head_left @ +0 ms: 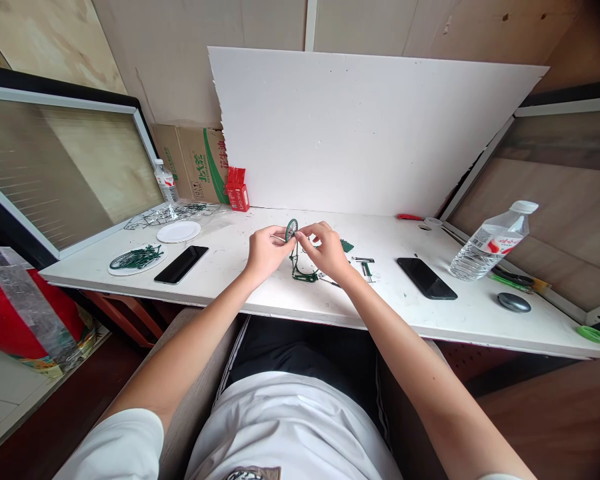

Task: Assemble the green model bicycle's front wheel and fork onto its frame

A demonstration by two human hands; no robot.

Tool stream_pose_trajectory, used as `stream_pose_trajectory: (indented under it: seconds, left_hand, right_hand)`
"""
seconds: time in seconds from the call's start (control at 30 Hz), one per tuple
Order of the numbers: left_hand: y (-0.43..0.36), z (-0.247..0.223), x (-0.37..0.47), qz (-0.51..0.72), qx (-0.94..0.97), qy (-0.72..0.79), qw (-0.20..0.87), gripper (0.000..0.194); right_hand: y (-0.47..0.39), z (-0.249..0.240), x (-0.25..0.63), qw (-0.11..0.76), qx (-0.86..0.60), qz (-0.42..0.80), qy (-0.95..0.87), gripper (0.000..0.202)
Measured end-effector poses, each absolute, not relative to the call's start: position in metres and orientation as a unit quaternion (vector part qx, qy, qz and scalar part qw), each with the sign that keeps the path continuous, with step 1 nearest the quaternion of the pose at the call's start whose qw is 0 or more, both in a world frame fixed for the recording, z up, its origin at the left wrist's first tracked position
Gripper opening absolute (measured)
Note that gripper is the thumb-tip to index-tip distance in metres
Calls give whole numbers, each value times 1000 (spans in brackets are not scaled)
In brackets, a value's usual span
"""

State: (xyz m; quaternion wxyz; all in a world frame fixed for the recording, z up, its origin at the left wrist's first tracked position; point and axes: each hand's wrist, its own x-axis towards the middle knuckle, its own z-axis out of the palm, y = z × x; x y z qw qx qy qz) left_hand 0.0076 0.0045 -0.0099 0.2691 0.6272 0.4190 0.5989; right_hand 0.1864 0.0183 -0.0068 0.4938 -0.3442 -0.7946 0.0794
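A small green model bicycle wheel [291,229] with thin spokes stands upright between my hands. My left hand [269,251] is closed around its left side, fingers pinching near the rim. From the right, my right hand [326,248] pinches close to the wheel's hub; whatever its fingertips hold there is too small to make out. Below the wheel hangs a thin green model bicycle frame [305,276], its lower part at the tabletop. Small green and dark parts [367,268] lie just right of my right hand.
A black phone [182,265] and a plate of green parts [138,259] lie left, near a white plate [179,231]. Another phone [427,278], a water bottle [495,241] and a dark oval object [514,302] are right. A white board [370,133] stands behind.
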Motion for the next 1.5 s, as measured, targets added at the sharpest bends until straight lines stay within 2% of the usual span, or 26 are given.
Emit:
stream_pose_trajectory:
  seconds: [0.47, 0.7, 1.5]
  left_hand:
    - [-18, 3, 12, 644, 666, 363, 98, 26]
    - [-25, 9, 13, 662, 665, 338, 71, 24]
    - [-31, 15, 12, 663, 674, 325, 16, 24]
  right_hand:
    - [6, 8, 184, 574, -288, 89, -762, 27]
    - [2, 10, 182, 608, -257, 18, -751, 16]
    - [-1, 13, 180, 618, -237, -83, -745, 16]
